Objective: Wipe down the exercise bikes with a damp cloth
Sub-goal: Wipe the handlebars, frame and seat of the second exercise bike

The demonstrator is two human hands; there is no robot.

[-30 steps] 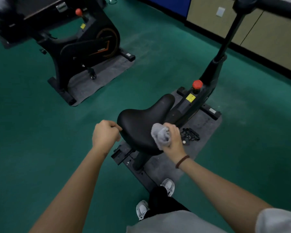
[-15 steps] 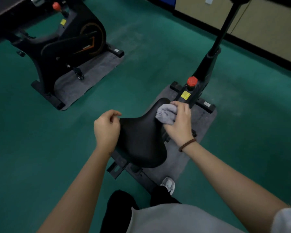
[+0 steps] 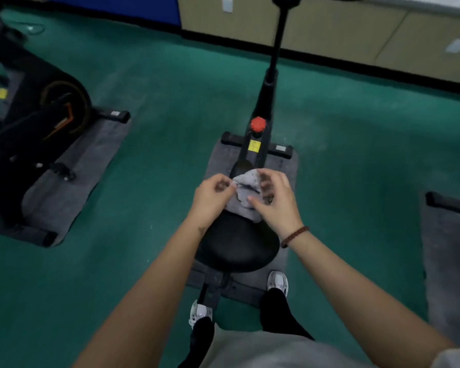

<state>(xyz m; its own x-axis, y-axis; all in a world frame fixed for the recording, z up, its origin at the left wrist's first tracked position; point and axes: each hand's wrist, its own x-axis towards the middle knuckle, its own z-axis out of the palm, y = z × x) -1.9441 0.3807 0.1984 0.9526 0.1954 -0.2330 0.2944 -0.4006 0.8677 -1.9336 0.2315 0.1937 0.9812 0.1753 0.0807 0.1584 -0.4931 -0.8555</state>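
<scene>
A black exercise bike [image 3: 259, 144] stands straight ahead of me on a grey mat, its wide black saddle [image 3: 237, 245] below my wrists. Over the saddle's narrow front end I hold a crumpled grey cloth [image 3: 246, 191] between both hands. My left hand [image 3: 213, 197] pinches the cloth's left edge. My right hand [image 3: 275, 200] grips it from the right, fingers curled over it. A red knob [image 3: 258, 124] and a yellow label sit on the frame just beyond the cloth. The handlebar post rises to the top edge.
A second black bike with an orange-ringed flywheel [image 3: 61, 107] stands on its own mat at the left. Part of a third mat and bike foot [image 3: 449, 205] shows at the right. Green floor lies between them; beige cabinets [image 3: 329, 30] line the far wall. My feet straddle the bike's rear foot.
My left hand has come off the saddle's side and joined the right on the cloth. The view has swung so the bike now points straight ahead.
</scene>
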